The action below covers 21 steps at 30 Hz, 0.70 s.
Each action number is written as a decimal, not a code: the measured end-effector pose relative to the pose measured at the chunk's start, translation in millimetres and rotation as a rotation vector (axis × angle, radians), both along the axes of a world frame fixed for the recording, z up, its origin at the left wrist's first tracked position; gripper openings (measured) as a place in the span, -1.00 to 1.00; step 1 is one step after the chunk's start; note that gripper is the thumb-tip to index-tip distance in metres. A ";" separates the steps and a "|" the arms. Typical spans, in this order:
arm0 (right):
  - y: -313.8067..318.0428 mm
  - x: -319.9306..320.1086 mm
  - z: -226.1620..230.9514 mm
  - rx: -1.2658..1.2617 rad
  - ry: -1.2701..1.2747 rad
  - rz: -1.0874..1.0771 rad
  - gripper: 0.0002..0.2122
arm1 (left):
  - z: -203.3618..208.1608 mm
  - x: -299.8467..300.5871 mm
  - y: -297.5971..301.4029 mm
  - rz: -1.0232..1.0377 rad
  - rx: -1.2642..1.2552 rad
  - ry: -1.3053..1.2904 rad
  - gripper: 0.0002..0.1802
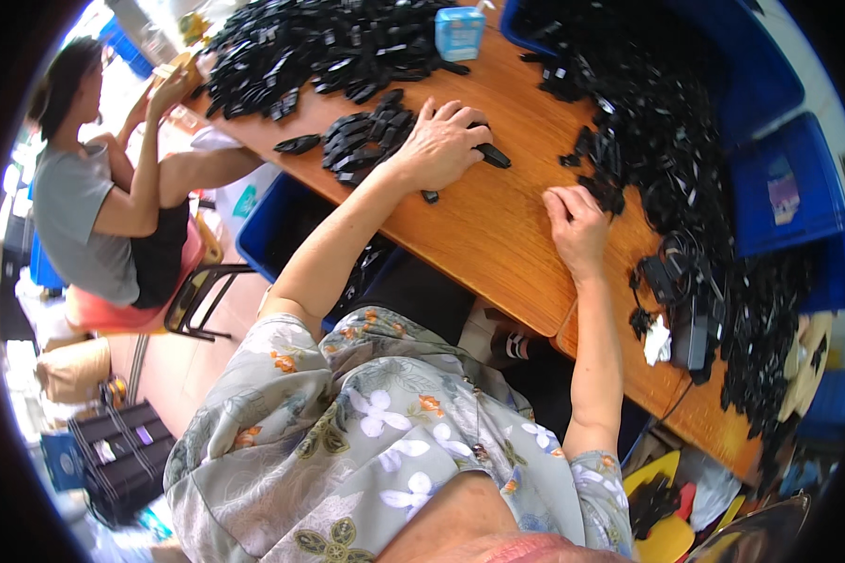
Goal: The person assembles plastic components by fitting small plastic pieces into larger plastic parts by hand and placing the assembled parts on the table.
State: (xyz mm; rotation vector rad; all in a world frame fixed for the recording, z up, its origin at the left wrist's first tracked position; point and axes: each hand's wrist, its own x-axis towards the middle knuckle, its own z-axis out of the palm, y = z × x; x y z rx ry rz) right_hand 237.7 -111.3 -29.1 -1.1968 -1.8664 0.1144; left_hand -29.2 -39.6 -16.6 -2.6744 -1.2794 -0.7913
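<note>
Plainly a two-handed job at the wooden table (512,253), seen in the head view, the only one to hand. The left hand (441,145) lay low over the wood, fingers spread and bent, far from a fist. A slim black piece (494,157) stuck out past its fingertips, on bare wood between the two heaps; whether the fingers pinched it or merely covered it, could not tell. The right hand (577,225) was curled nearly closed, thumb against the fingers, at the near edge of the right-hand heap (662,141). Anything inside that curl was hidden.

Beside the left wrist, a neat cluster of black pieces (357,145); one loose piece (298,144) off its outer end. Large heap (300,47) farther back.

On doing it well, my judgement: take the slim piece by its long sides, thumb opposing fingertips, rather than pressing from above, which could make it skid. Left wrist best carried high, since a dragging forearm could break up the cluster. For the right, fingertip work at the heap's fringe seemed wiser than digging, as pieces lay tangled-looking and might slide. Right forearm wanted keeping off the cables (681,258) beside it.
</note>
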 end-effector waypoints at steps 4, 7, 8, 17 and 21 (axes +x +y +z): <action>0.4 2.6 -0.9 -0.029 -0.003 0.033 -0.90 | 6.9 -31.4 -28.7 0.101 -0.164 -0.021 -0.70; 0.5 4.3 -0.7 -0.089 0.015 0.027 -0.89 | 9.4 -58.0 -55.6 0.164 -0.141 -0.011 -0.69; 0.1 5.3 -1.4 -0.089 0.017 0.029 -0.89 | 10.2 -66.1 -63.5 0.206 -0.132 -0.002 -0.69; 2.5 21.5 -0.5 0.049 -0.209 -0.326 -0.82 | -21.4 -149.4 -128.0 0.486 0.263 -0.076 -0.69; -5.9 34.8 10.4 -0.031 -0.388 -0.541 -0.79 | -9.9 -151.5 -128.8 0.542 0.285 -0.114 -0.64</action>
